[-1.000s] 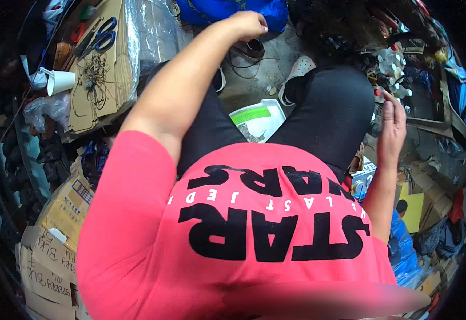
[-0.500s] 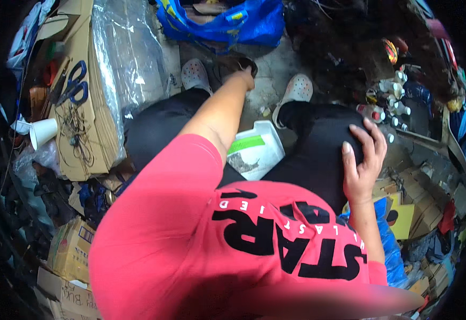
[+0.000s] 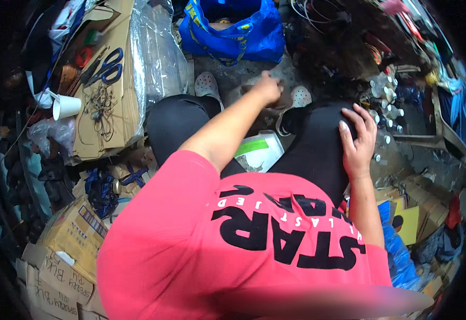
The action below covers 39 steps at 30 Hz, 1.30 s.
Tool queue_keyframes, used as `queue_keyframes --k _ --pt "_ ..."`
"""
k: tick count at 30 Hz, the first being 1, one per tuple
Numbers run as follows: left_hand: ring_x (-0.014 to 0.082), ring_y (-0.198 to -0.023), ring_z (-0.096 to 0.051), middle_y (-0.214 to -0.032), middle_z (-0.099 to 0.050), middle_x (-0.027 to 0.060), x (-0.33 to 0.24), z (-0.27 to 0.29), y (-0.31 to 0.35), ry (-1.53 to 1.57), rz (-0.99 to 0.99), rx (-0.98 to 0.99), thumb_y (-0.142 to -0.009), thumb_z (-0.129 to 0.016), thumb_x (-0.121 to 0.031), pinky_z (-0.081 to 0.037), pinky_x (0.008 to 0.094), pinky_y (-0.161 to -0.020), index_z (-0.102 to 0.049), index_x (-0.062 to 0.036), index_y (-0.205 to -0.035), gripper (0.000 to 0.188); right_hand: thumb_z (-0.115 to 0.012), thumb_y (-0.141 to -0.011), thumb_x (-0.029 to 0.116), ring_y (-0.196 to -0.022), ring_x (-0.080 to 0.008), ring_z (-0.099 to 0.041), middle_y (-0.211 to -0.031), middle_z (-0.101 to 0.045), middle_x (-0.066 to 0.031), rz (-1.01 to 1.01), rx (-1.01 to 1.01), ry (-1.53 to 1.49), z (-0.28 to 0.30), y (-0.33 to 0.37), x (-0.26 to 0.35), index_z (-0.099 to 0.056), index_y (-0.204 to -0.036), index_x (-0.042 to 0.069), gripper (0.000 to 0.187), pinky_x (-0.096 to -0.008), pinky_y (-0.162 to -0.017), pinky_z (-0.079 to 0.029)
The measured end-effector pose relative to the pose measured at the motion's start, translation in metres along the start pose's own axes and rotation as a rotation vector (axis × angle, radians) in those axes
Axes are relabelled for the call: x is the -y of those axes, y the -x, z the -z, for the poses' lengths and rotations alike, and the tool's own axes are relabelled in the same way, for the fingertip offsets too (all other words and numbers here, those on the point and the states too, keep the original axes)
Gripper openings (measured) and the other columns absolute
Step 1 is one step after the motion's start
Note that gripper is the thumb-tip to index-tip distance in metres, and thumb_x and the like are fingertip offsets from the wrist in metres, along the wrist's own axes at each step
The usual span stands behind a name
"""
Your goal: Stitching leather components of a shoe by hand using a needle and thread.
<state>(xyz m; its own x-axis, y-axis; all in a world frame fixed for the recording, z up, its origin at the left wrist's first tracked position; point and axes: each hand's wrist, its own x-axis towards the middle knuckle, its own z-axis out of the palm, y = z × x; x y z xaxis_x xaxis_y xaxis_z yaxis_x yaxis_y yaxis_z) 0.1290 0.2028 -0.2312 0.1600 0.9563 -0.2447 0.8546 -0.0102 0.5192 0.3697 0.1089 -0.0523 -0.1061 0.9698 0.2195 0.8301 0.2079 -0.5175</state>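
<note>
Pink-red shirt (image 3: pixel 190 250) fills the lower half of the view, and black trousers (image 3: pixel 318 144) spread out above it on a seated person. A blue bag (image 3: pixel 233 32) stands open at 12 o'clock. At 10 o'clock a sheet of cardboard (image 3: pixel 110 106) carries blue-handled scissors (image 3: pixel 105 64), with a white paper cup (image 3: pixel 66 106) just beside it. A white container with a green label (image 3: pixel 257 152) lies between the knees.

The left hand (image 3: pixel 267 88) reaches out toward 12 o'clock, down at the floor between two white shoes (image 3: pixel 207 84). Its fingers curl over a brownish flat thing (image 3: pixel 248 89) lying there. Whether they grip it or only touch it I cannot tell. The right hand (image 3: pixel 358 141) lies flat on the right knee at 2 o'clock, fingers spread and holding nothing.

As I judge it, the reach is complete and nothing is lifted yet: the brownish thing sits on the ground.

Against half a second ago, the left hand is in much the same spot between the shoes and the right hand keeps to the knee. A second ago the right hand was raised off the leg.
</note>
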Motion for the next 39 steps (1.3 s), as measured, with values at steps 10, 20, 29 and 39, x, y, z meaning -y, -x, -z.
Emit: queue_keyframes --k 10,20,29,39 --pt "0.0295 -0.112 -0.059 -0.121 -0.062 0.0144 -0.025 0.194 0.128 1.637 -0.048 0.183 -0.100 -0.041 -0.030 -0.044 0.0502 -0.099 -0.055 -0.0080 -0.126 0.037 -0.080 -0.067 0.042 -0.127 -0.0320 -0.043 -0.133 -0.051 -0.0120 -0.010 -0.023 0.001 0.004 0.009 0.009 -0.042 -0.141 0.018 0.087 -0.0441 -0.106 -0.031" --pt "0.0349 -0.113 -0.058 -0.122 -0.061 0.0191 0.012 0.194 0.206 2.202 -0.253 0.188 -0.100 -0.039 -0.031 -0.046 0.0522 -0.097 -0.055 -0.0067 -0.125 0.038 -0.080 -0.067 0.011 -0.106 -0.0287 -0.062 -0.117 -0.065 -0.0119 0.132 0.601 -0.672 0.003 -0.013 0.081 -0.051 -0.132 0.007 0.072 -0.0343 -0.093 -0.046" --pt "0.0329 -0.132 -0.038 -0.140 -0.044 0.0146 -0.049 0.258 0.251 -0.254 -0.599 -0.664 -0.071 -0.075 -0.055 -0.028 0.0493 -0.107 -0.042 -0.0119 -0.136 0.085 -0.074 -0.077 0.018 -0.084 -0.0345 -0.065 -0.088 -0.067 -0.0167 0.367 0.459 -0.159 0.041 -0.041 0.100 -0.067 -0.101 0.007 0.028 -0.0373 -0.072 -0.051" --pt "0.0190 -0.111 -0.056 -0.122 -0.057 0.0103 -0.060 0.228 0.217 0.627 -0.284 0.063 -0.071 -0.080 -0.024 -0.044 0.0336 -0.096 -0.044 -0.0025 -0.134 0.076 -0.076 -0.077 0.016 -0.112 -0.0274 -0.058 -0.119 -0.062 -0.0126 0.506 -0.155 -0.214 0.089 -0.067 0.086 -0.063 -0.120 0.011 0.045 -0.0353 -0.096 -0.046"
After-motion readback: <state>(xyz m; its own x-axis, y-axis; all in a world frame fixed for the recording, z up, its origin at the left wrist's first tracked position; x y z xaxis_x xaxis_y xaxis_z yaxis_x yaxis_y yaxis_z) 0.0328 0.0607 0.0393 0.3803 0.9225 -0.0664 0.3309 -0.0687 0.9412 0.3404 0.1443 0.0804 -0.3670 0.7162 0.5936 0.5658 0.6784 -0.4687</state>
